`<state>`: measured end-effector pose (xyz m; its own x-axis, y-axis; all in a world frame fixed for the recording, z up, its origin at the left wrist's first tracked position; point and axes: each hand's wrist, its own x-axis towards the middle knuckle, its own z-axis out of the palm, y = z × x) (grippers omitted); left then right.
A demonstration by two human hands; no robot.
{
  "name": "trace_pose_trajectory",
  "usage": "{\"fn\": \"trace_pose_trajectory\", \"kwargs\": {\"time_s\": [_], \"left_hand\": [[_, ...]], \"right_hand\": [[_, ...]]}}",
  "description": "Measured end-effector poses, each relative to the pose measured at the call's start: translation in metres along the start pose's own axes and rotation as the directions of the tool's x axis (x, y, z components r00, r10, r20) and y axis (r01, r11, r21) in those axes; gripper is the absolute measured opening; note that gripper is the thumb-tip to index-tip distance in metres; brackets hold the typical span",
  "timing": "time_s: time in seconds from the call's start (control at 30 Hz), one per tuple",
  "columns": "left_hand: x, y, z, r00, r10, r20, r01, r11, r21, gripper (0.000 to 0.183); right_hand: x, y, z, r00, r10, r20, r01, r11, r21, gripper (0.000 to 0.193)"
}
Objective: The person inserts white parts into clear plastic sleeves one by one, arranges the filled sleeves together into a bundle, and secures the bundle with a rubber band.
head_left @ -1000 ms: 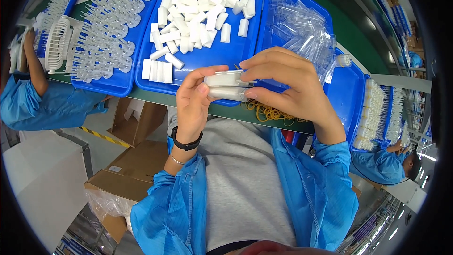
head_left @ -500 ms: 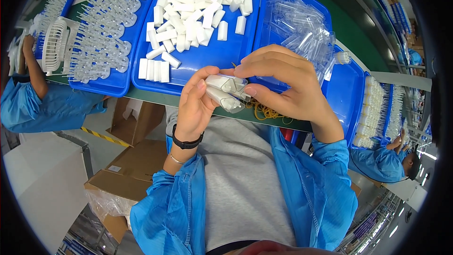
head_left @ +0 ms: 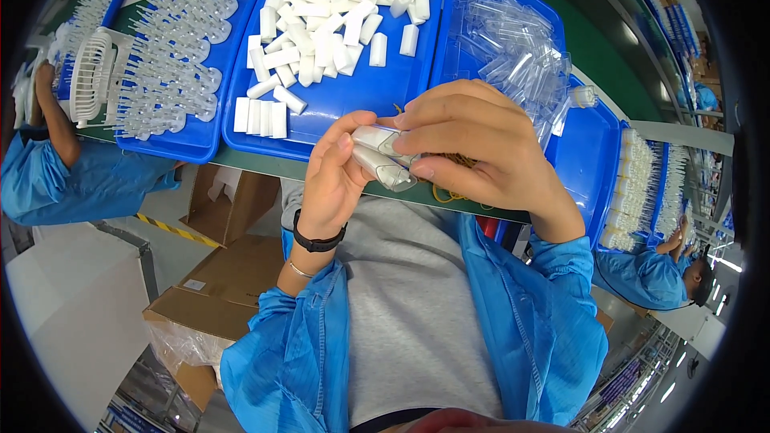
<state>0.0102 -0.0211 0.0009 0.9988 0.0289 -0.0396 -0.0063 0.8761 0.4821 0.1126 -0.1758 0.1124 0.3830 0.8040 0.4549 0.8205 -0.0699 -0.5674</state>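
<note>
My left hand (head_left: 327, 192), with a black band on its wrist, is closed round a small bundle of clear plastic sleeves (head_left: 380, 165) with white blocks inside. Their open ends point to the right. My right hand (head_left: 497, 144) curves over that end, its fingertips and thumb closed on the sleeves and partly hiding them. Below and behind the right hand lie yellow rubber bands (head_left: 449, 196) at the table's near edge.
Beyond my hands, a blue tray (head_left: 341, 108) bears many white blocks (head_left: 321, 24). To its right stands a tray of loose clear sleeves (head_left: 513, 40); to its left, one of upright white-stemmed pieces (head_left: 172, 56). Co-workers in blue work at both sides. Cardboard boxes (head_left: 216, 285) stand below left.
My right fingers have shifted slightly left and closed further over the ends of the sleeves. My left hand keeps its hold in nearly the same place.
</note>
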Motion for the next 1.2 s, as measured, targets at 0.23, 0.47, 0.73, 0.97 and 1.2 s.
{"fn": "trace_pose_trajectory", "kwargs": {"time_s": [0.23,0.47,0.73,0.97,1.2], "left_hand": [[-0.001,0.002,0.005,0.997,0.078,0.016,-0.079,0.988,0.131,0.032],[-0.001,0.004,0.006,0.998,0.057,0.04,-0.063,0.98,0.189,0.031],[-0.001,0.005,0.002,0.998,0.059,0.028,-0.064,0.963,0.261,0.031],[0.0,0.006,0.004,1.0,0.026,0.005,-0.027,0.978,0.207,0.037],[-0.002,0.007,0.004,0.997,0.065,0.029,-0.071,0.96,0.272,0.038]], "right_hand": [[-0.002,0.0,0.006,0.999,-0.039,-0.022,0.034,0.982,-0.184,0.016],[-0.006,0.006,0.005,0.999,-0.039,-0.013,0.037,0.99,-0.138,0.018],[0.001,0.004,0.001,0.999,0.022,-0.023,-0.024,0.995,-0.095,0.016],[-0.001,0.003,-0.004,0.996,-0.062,0.071,0.077,0.97,-0.231,0.019],[-0.003,0.004,-0.004,0.984,-0.144,0.103,0.171,0.924,-0.343,0.018]]}}
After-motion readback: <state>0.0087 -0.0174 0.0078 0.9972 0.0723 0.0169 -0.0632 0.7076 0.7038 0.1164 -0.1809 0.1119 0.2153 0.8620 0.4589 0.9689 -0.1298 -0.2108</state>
